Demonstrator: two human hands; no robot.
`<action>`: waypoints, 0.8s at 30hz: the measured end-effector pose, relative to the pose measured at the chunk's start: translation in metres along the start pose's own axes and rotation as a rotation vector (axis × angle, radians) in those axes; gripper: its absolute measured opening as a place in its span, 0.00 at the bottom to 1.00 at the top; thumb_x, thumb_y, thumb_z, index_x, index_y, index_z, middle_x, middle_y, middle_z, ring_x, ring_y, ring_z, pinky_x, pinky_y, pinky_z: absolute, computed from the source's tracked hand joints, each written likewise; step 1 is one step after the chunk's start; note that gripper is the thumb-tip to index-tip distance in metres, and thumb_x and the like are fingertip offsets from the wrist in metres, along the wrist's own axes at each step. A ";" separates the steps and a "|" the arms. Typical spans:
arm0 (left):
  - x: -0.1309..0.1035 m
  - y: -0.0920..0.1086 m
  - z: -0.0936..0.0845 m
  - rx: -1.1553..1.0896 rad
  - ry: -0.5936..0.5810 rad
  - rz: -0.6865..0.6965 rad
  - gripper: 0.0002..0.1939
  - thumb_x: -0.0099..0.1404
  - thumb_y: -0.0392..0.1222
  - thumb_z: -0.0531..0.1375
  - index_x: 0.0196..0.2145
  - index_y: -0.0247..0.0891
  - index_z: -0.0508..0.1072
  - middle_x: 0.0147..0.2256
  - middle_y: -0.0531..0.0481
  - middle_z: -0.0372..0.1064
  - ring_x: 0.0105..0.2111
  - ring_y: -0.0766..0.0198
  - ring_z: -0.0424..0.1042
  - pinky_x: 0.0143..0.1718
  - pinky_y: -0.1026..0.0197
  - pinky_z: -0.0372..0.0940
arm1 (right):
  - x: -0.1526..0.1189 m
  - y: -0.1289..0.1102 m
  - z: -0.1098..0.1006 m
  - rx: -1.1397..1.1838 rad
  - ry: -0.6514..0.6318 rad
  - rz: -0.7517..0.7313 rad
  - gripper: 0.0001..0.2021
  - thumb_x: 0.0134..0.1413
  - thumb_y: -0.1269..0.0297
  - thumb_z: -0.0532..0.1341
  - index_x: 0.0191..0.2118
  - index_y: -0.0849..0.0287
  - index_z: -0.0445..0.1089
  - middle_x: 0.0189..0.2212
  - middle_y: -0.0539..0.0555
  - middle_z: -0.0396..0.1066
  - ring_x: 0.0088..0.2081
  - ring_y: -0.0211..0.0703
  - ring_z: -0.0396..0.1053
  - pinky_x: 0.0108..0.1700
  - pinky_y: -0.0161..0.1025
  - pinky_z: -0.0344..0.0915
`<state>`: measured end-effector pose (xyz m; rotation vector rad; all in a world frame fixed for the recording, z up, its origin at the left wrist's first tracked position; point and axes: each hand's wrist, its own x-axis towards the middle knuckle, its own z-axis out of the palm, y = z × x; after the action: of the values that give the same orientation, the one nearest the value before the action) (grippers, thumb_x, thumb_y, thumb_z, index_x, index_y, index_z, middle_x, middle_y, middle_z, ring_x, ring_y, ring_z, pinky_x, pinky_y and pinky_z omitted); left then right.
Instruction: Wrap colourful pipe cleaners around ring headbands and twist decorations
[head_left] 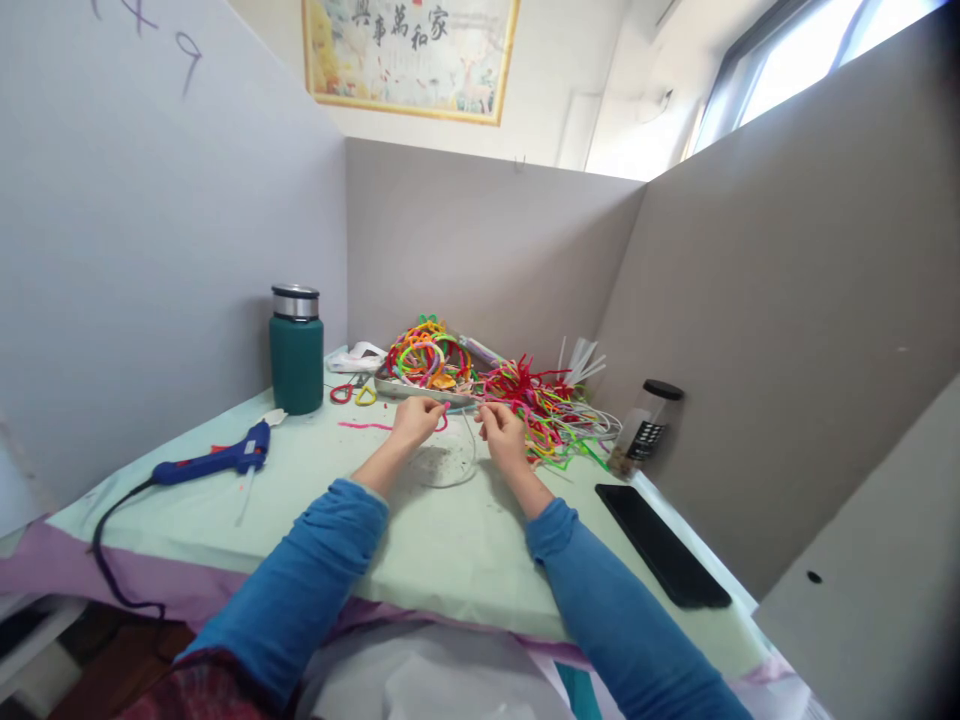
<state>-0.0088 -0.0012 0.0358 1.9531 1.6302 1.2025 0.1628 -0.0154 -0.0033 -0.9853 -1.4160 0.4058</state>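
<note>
My left hand (418, 420) is closed in a pinch on a pink pipe cleaner (365, 426), which sticks out to the left and curls up past the fingertips. Just across a small gap, my right hand (501, 430) is also pinched, with its fingertips at a thin grey pipe cleaner (475, 455). That grey strand bends down in a wide curve over the table between both hands. Its exact grip point is too small to see clearly. Behind the hands lies a pile of red, green and grey pipe cleaners (529, 385).
A tray (390, 388) holds colourful twisted rings. Red (341, 393) and yellow (366, 396) shaped loops lie near a green bottle (296, 350). A corded blue glue gun (217, 460) rests at left; a black phone (660, 545) and a clear jar (646, 428) are at right. Grey partitions (480, 240) enclose the table.
</note>
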 end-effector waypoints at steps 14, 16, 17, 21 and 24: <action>0.008 -0.017 0.016 -0.238 -0.084 0.004 0.16 0.54 0.51 0.60 0.25 0.34 0.77 0.21 0.50 0.70 0.24 0.65 0.63 0.24 0.64 0.53 | -0.021 -0.015 0.017 -0.682 -0.375 -0.433 0.10 0.56 0.69 0.58 0.42 0.57 0.73 0.41 0.57 0.74 0.44 0.49 0.64 0.47 0.45 0.58; 0.009 -0.018 0.017 -0.335 -0.104 -0.047 0.15 0.52 0.51 0.62 0.25 0.34 0.76 0.18 0.53 0.65 0.20 0.68 0.58 0.22 0.65 0.50 | -0.020 -0.014 0.017 -0.641 -0.360 -0.404 0.12 0.54 0.73 0.56 0.41 0.57 0.74 0.39 0.57 0.74 0.43 0.49 0.64 0.45 0.45 0.57; 0.009 -0.018 0.017 -0.374 -0.119 -0.072 0.15 0.51 0.51 0.62 0.25 0.34 0.75 0.17 0.54 0.62 0.19 0.69 0.56 0.21 0.65 0.49 | -0.020 -0.014 0.016 -0.603 -0.343 -0.388 0.13 0.53 0.75 0.55 0.40 0.57 0.74 0.38 0.56 0.74 0.42 0.48 0.64 0.45 0.44 0.57; 0.009 -0.015 0.015 -0.439 -0.169 -0.143 0.16 0.50 0.51 0.63 0.29 0.33 0.75 0.16 0.57 0.56 0.17 0.72 0.50 0.19 0.65 0.46 | -0.016 -0.013 0.012 -0.459 -0.294 -0.367 0.18 0.46 0.81 0.52 0.39 0.58 0.73 0.36 0.55 0.73 0.41 0.47 0.64 0.44 0.43 0.57; 0.007 -0.014 0.013 -0.423 -0.184 -0.145 0.16 0.50 0.51 0.63 0.28 0.33 0.75 0.17 0.57 0.57 0.17 0.72 0.50 0.19 0.65 0.45 | -0.013 -0.012 0.009 -0.415 -0.272 -0.392 0.15 0.50 0.79 0.54 0.38 0.57 0.73 0.36 0.54 0.74 0.41 0.47 0.64 0.45 0.43 0.56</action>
<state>-0.0076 0.0129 0.0214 1.6009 1.2771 1.1595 0.1480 -0.0294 -0.0038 -0.9710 -1.9453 -0.0543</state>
